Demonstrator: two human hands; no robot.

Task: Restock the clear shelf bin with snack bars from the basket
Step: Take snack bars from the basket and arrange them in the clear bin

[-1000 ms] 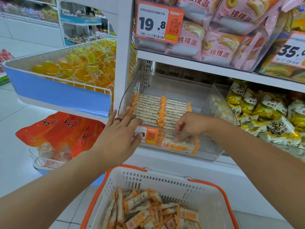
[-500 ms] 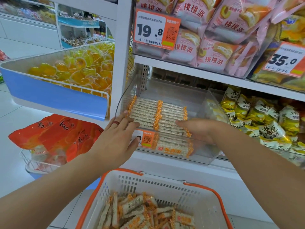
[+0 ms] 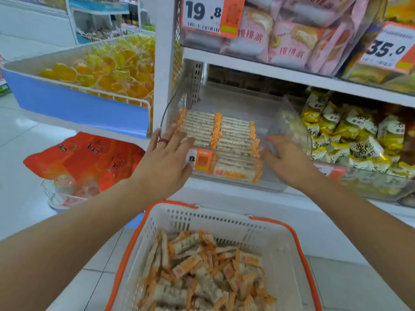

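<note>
The clear shelf bin (image 3: 289,113) sits on the white shelf, with two neat rows of white snack bars with orange ends (image 3: 215,131) lying across its floor. My left hand (image 3: 167,162), a red ring on one finger, rests with straight fingers on the bin's front left corner, over the orange price tag. My right hand (image 3: 285,157) lies flat and open against the bin's front right, beside the bars, holding nothing. Below, the white basket with orange rim (image 3: 226,217) holds a loose heap of several more snack bars (image 3: 202,272).
Yellow-and-white snack bags (image 3: 359,140) fill the bin to the right. Pink cake packs (image 3: 280,39) sit on the shelf above. A blue-fronted wire bin of yellow jelly cups (image 3: 101,70) stands left, with orange bags (image 3: 89,158) under it. A white upright post (image 3: 165,52) borders the bin's left side.
My right hand has drawn back out of the bin and to the right, uncurling from the bars to lie flat at the front right edge. My left hand has stayed at the front left corner.
</note>
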